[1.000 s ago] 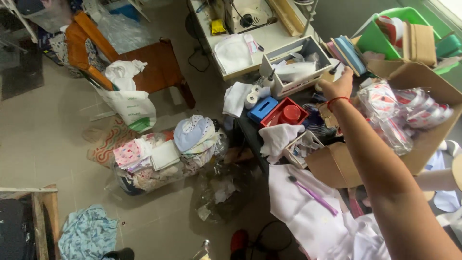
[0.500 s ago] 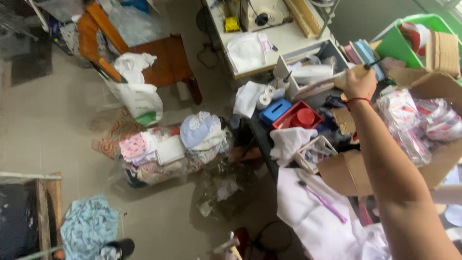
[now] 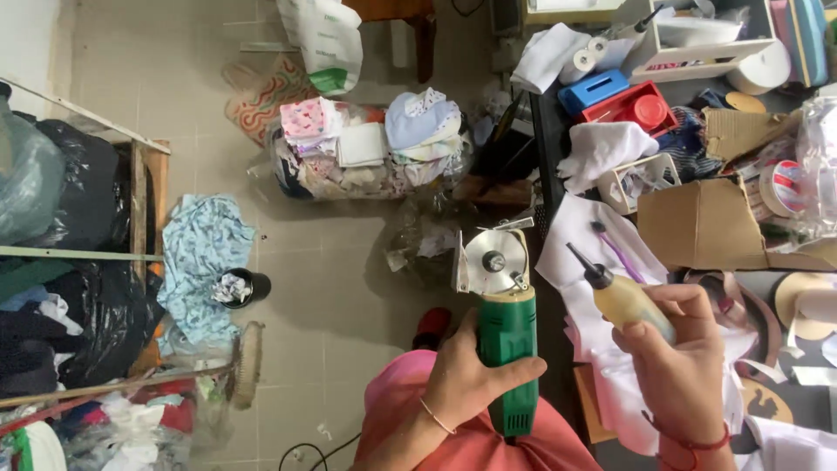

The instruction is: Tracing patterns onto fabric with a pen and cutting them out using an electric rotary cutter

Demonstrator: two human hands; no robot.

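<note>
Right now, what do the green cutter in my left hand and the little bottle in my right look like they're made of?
Green cutter: the body looks like matte moulded plastic, and the round blade like bare shiny metal, going by its silvery glare. Bottle: probably soft translucent plastic, since yellowish liquid shows through, with a dark, likely plastic nozzle.

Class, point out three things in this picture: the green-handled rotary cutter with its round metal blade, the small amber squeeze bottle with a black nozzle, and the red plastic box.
Green-handled rotary cutter point(image 3: 507, 349): head view, on its green body.
Amber squeeze bottle point(image 3: 621, 298): head view, on its body.
Red plastic box point(image 3: 643, 110): head view, on its round lid.
</note>
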